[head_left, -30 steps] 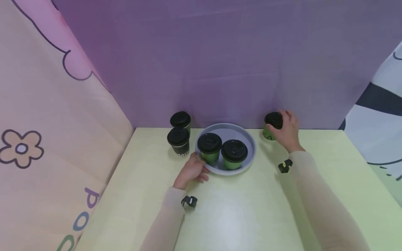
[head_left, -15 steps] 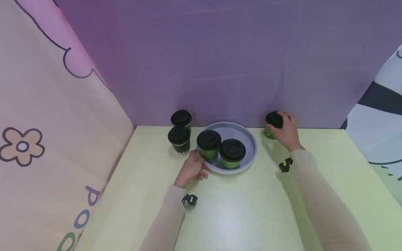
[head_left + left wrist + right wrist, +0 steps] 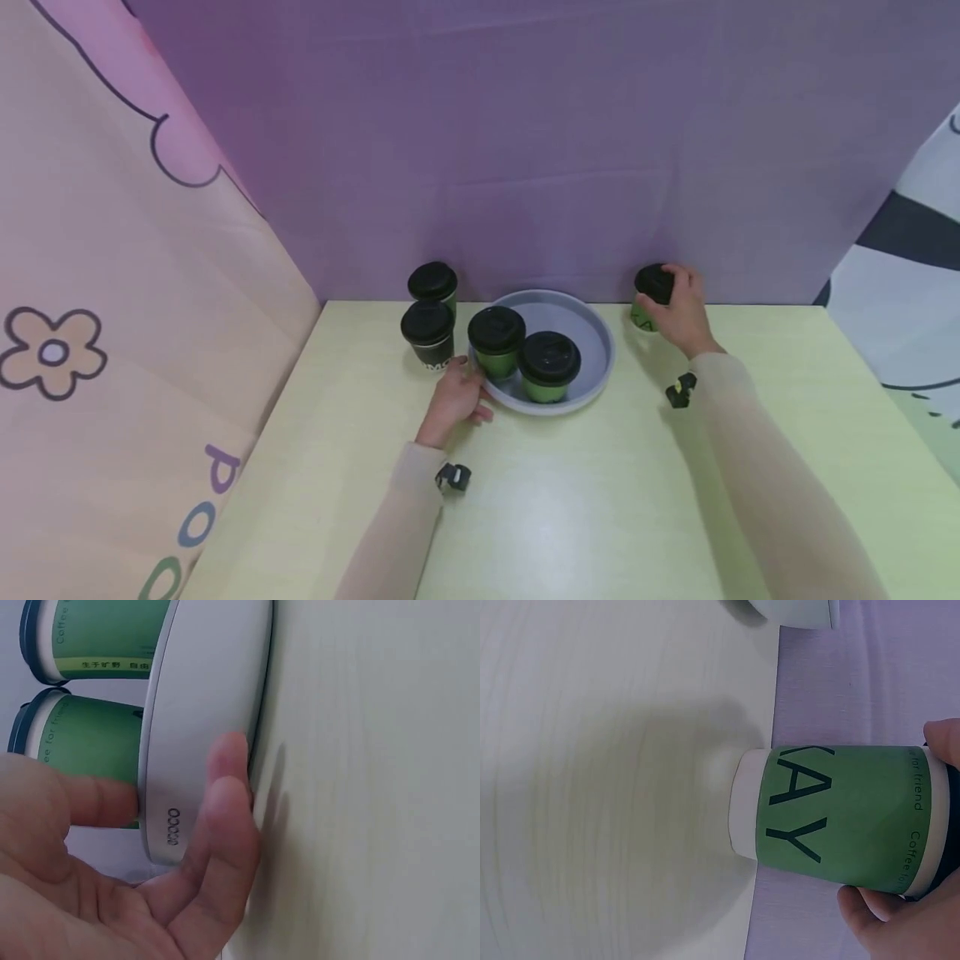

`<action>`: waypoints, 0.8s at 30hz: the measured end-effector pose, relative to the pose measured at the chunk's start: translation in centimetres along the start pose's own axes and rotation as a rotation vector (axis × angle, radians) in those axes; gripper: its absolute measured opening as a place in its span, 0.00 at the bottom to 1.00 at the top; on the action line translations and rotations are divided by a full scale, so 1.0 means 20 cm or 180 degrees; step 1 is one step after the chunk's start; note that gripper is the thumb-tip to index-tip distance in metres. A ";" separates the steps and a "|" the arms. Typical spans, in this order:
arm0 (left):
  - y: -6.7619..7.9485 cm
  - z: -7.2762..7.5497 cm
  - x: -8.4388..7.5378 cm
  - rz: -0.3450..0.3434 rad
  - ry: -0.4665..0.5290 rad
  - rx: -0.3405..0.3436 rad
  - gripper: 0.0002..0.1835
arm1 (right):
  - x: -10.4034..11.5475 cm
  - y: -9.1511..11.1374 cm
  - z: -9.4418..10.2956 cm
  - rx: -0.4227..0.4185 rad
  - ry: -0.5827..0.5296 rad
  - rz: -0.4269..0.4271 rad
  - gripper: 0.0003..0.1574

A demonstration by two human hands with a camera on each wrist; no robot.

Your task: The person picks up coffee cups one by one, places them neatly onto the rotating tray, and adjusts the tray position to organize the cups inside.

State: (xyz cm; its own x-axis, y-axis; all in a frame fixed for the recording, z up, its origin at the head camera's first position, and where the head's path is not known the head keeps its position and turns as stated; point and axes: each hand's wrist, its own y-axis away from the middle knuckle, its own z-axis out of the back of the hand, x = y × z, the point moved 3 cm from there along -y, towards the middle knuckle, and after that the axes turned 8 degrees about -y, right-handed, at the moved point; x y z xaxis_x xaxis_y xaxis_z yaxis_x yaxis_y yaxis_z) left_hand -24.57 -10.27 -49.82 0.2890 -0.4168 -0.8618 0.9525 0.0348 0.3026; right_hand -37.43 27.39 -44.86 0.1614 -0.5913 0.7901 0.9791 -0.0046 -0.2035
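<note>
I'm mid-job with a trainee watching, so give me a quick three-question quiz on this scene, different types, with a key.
1. Fill in: the cup held by the right grip has a mostly ____ body.
2. Count: how many cups stand on the tray?
3. True or false: the left grip hangs clear of the tray.

Key:
1. Green.
2. Two: the farther cup and the nearer cup.
3. False: it holds the tray's edge.
</note>
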 end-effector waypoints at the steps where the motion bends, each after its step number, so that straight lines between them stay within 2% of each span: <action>1: 0.00 0.00 0.00 -0.0003 0.0001 0.0030 0.34 | 0.00 0.00 0.00 0.0005 0.0000 -0.0018 0.49; 9: 0.00 0.00 0.00 0.0013 -0.0014 0.0335 0.38 | -0.02 -0.01 0.00 0.0042 0.0017 -0.0076 0.51; 18: -0.01 0.00 0.01 -0.0014 0.0009 0.0389 0.39 | -0.02 -0.01 0.01 -0.0056 0.0037 -0.0028 0.50; 24: -0.01 0.00 0.01 -0.0030 0.0021 0.0416 0.39 | -0.01 0.02 0.02 -0.0145 -0.0097 0.0006 0.51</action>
State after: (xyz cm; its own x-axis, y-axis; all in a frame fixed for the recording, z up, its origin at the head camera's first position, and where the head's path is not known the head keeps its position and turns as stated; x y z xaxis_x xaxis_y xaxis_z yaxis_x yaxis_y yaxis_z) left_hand -24.73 -10.29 -50.13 0.2812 -0.4104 -0.8674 0.9346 -0.0879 0.3446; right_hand -37.11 27.94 -44.87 0.1675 -0.5666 0.8068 0.9722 -0.0408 -0.2306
